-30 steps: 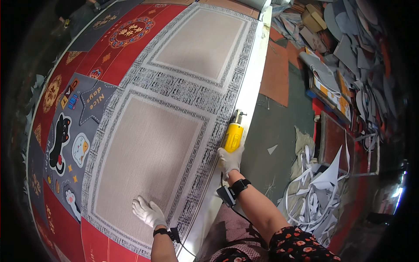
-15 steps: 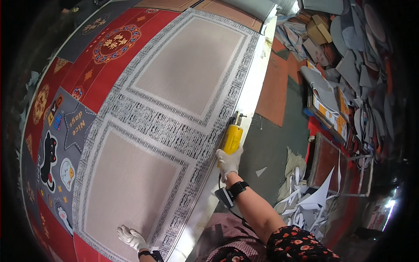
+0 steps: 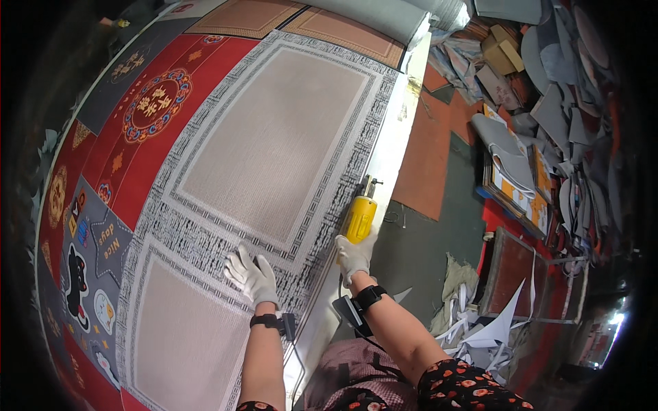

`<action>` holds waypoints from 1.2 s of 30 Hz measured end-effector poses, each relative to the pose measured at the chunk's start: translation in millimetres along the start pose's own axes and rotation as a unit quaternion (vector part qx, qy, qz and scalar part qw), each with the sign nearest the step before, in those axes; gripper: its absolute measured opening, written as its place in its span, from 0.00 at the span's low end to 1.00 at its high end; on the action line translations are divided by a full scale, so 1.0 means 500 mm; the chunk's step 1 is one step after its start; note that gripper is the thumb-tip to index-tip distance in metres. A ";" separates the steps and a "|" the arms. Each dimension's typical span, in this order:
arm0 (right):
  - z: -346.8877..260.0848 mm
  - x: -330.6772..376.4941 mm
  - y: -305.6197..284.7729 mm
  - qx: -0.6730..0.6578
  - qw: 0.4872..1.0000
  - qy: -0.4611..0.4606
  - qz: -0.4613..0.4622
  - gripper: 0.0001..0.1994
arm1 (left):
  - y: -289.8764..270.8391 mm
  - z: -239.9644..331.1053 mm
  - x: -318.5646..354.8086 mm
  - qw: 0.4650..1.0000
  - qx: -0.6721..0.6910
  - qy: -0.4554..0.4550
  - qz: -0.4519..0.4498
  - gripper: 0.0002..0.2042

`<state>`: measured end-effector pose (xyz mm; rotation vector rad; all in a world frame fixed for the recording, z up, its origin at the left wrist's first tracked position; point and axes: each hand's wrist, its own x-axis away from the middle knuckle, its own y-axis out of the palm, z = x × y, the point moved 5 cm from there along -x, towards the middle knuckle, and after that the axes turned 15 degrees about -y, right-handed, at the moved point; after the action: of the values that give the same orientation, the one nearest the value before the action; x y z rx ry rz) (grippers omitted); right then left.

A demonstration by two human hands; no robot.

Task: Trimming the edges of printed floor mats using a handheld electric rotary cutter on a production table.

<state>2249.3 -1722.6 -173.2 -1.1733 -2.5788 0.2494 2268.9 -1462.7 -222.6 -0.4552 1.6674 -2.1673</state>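
Observation:
A long patterned mat sheet point(image 3: 264, 127), with beige panels inside grey-and-white borders, lies flat on the table. My right hand point(image 3: 354, 255), in a white glove, is wrapped around a yellow electric cutter point(image 3: 360, 218) at the sheet's right edge. The cutter's small metal head points away from me, and a cord hangs from its rear. My gloved left hand point(image 3: 251, 275) is over the patterned band between two panels, palm down with fingers spread. It holds nothing; whether it presses on the sheet, I cannot tell.
Red mats point(image 3: 154, 103) and a grey cartoon mat point(image 3: 92, 267) lie to the left. A grey roll point(image 3: 391, 17) and brown mats point(image 3: 343, 34) are at the far end. Right of the white table edge point(image 3: 394, 144), pale offcuts point(image 3: 493, 322), stacked pieces point(image 3: 507, 164) and a cardboard box point(image 3: 502, 51) cover the floor.
The mat sheet and its neighbouring mats have slid toward me along the table. My left hand has moved forward and right from the near panel. The right hand and cutter have barely shifted.

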 end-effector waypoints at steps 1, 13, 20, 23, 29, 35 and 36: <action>-0.011 -0.021 0.006 -0.007 0.999 0.034 -0.021 0.43 | 0.003 0.018 -0.011 0.998 -0.038 -0.041 -0.004 0.29; -0.062 -0.304 0.031 0.007 0.999 0.034 -0.021 0.43 | 0.005 0.013 -0.002 0.992 -0.098 -0.054 0.063 0.28; -0.102 -0.446 0.043 0.012 0.999 0.023 -0.019 0.43 | 0.011 0.009 -0.009 0.990 -0.106 -0.055 0.069 0.27; -0.094 -0.505 0.052 0.010 0.999 0.026 -0.023 0.43 | 0.013 -0.009 -0.005 0.989 -0.120 -0.059 0.064 0.27; -0.118 -0.632 0.051 0.000 0.999 0.026 -0.032 0.43 | 0.015 0.002 -0.012 0.985 -0.146 -0.048 0.083 0.25; -0.165 -0.709 0.059 0.010 1.000 0.014 -0.019 0.43 | 0.148 0.251 -0.003 0.988 0.002 -0.132 -0.085 0.27; -0.177 -0.718 0.056 0.007 1.000 0.015 -0.012 0.43 | 0.143 0.364 0.013 0.999 0.019 -0.005 -0.039 0.26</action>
<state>2522.6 -1973.3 -167.7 -1.1333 -2.5597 0.2422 2354.7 -1637.1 -246.2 -0.5273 1.6248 -2.2448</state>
